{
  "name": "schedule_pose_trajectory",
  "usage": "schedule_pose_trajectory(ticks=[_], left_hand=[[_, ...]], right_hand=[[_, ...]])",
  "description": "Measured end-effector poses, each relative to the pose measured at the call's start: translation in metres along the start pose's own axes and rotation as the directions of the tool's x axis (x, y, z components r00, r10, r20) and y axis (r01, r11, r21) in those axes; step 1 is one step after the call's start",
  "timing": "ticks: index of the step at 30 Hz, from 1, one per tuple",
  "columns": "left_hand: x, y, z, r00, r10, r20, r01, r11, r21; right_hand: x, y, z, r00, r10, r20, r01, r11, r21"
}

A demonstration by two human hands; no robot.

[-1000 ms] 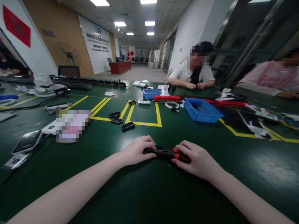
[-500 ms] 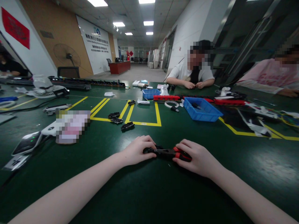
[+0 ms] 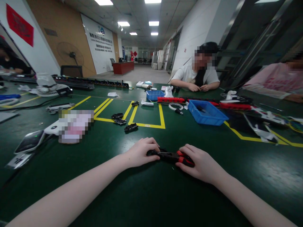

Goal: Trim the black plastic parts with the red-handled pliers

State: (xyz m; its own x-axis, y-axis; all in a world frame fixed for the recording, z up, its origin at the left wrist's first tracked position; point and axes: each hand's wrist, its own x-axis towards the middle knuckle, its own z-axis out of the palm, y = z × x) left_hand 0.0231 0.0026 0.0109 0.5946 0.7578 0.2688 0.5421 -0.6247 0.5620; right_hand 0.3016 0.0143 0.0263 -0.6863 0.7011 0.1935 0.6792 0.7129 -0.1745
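Note:
My right hand (image 3: 196,160) is closed around the red and black handles of a pair of pliers (image 3: 174,156). The jaws point left, toward my left hand (image 3: 144,153). Between the thumb and fingers of that hand is a small black part (image 3: 153,152), mostly covered by the fingers, so its kind is unclear. The plier tips meet or overlap this part; whether they grip it I cannot tell. Both hands rest low over the green table (image 3: 151,195). A tiny pale sliver (image 3: 173,168) lies just below the pliers.
Several black clip-like pieces (image 3: 131,127) lie beyond my left hand. A blue tray (image 3: 207,113) and a smaller blue tray (image 3: 155,95) stand farther back. At left are a phone-like device (image 3: 30,142) and a blurred-out item (image 3: 75,127). A co-worker (image 3: 195,72) sits across.
The whole view has shifted slightly, with the background moving right. My hands keep the same grips, and the pliers stay against the black part with little visible movement.

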Motion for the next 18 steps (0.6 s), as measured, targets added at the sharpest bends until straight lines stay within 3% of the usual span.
schedule_pose_trajectory(ticks=[10, 18], left_hand=[[0.0003, -0.002, 0.0008, 1.0, 0.007, 0.01, -0.007, 1.0, -0.004], [0.0001, -0.0019, 0.0018, 1.0, 0.014, -0.003, -0.014, 1.0, -0.002]], right_hand=[[-0.0006, 0.0002, 0.0016, 0.99, -0.083, -0.113, 0.073, 0.993, -0.09], [-0.0005, 0.0027, 0.0034, 0.987, -0.099, -0.128, 0.088, 0.992, -0.089]])
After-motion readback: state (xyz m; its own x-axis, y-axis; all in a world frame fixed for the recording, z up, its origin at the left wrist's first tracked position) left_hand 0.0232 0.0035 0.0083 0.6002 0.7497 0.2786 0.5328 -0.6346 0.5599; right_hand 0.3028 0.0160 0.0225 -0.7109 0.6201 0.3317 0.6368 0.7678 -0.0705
